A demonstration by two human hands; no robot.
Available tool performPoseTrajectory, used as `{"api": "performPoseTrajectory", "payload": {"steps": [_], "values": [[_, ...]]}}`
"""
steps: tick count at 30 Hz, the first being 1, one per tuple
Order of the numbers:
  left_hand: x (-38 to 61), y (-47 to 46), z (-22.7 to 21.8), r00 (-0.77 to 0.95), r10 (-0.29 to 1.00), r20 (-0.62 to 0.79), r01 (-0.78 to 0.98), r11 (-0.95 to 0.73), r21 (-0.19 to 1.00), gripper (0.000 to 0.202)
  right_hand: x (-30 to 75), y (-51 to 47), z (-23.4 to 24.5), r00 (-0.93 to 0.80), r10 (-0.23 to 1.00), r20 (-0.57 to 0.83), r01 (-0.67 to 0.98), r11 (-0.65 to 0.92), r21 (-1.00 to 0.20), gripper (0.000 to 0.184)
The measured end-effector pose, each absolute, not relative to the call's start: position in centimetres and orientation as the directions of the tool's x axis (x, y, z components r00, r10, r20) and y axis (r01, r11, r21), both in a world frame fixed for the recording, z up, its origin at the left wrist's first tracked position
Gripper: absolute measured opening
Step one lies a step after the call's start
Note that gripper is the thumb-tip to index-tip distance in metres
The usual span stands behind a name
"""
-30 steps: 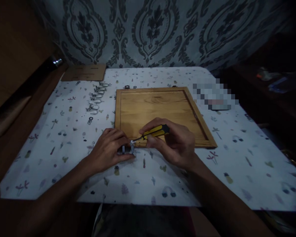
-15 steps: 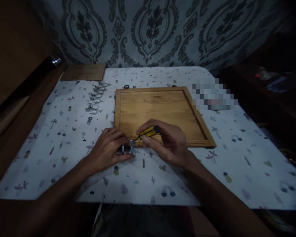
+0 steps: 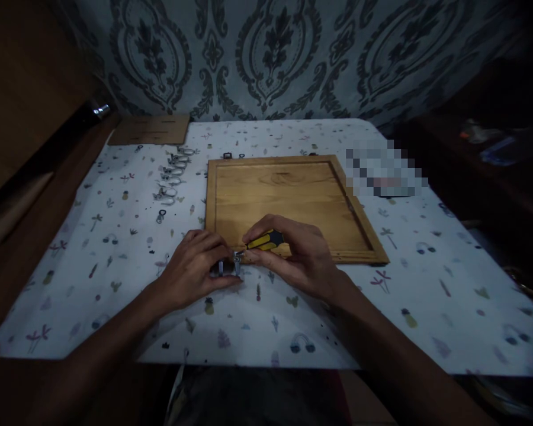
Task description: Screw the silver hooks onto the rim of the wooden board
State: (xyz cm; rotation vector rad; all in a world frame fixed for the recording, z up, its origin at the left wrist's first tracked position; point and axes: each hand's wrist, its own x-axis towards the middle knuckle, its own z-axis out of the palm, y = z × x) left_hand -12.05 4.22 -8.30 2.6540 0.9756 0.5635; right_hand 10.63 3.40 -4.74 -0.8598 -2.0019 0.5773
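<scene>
A framed wooden panel (image 3: pixel 279 189) lies flat on the table. At its near left edge is a small shiny metal fitting (image 3: pixel 237 265) with two upright-looking arms; its exact kind is unclear. My left hand (image 3: pixel 198 266) is closed round this fitting, fingers above and thumb below, pressing it to the panel edge. In my right hand (image 3: pixel 304 254) is a screwdriver (image 3: pixel 266 239) with a yellow and black handle. Its tip points left and meets the fitting, where a screw, if any, is too small to make out.
Several curved metal pieces (image 3: pixel 173 174) lie in a row left of the panel. A flat cardboard piece (image 3: pixel 148 130) rests at the back left of the patterned tablecloth (image 3: pixel 115 284). A blurred-out item (image 3: pixel 384 171) lies right of the panel. Behind stands a patterned wall (image 3: pixel 270 53).
My right hand's fingers have shifted on the screwdriver handle, thumb further left, and the handle has turned and moved slightly left. My left hand and the fitting have stayed in place.
</scene>
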Motion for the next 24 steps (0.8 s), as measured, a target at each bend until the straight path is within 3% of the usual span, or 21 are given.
{"api": "performPoseTrajectory", "payload": {"steps": [8,11,19,24], "values": [[-12.09,4.24,-8.22,0.702,0.665,0.254,0.566,-0.738,0.367,0.038,10.82,3.69,-4.25,-0.445,0.783,0.435,0.163,0.549,-0.820,0.025],[-12.12,4.25,-8.27,0.700,0.659,0.275,0.564,-0.746,0.354,0.040,10.89,3.85,-4.16,-0.448,0.774,0.447,0.188,0.571,-0.799,0.019],[-12.09,4.21,-8.14,0.699,0.662,0.270,0.566,-0.744,0.355,0.041,10.66,3.75,-4.88,-0.317,0.786,0.530,0.355,0.617,-0.702,0.032],[-12.10,4.18,-8.16,0.700,0.665,0.261,0.571,-0.740,0.356,0.040,10.70,3.82,-4.86,-0.327,0.817,0.475,0.301,0.567,-0.767,0.032]]}}
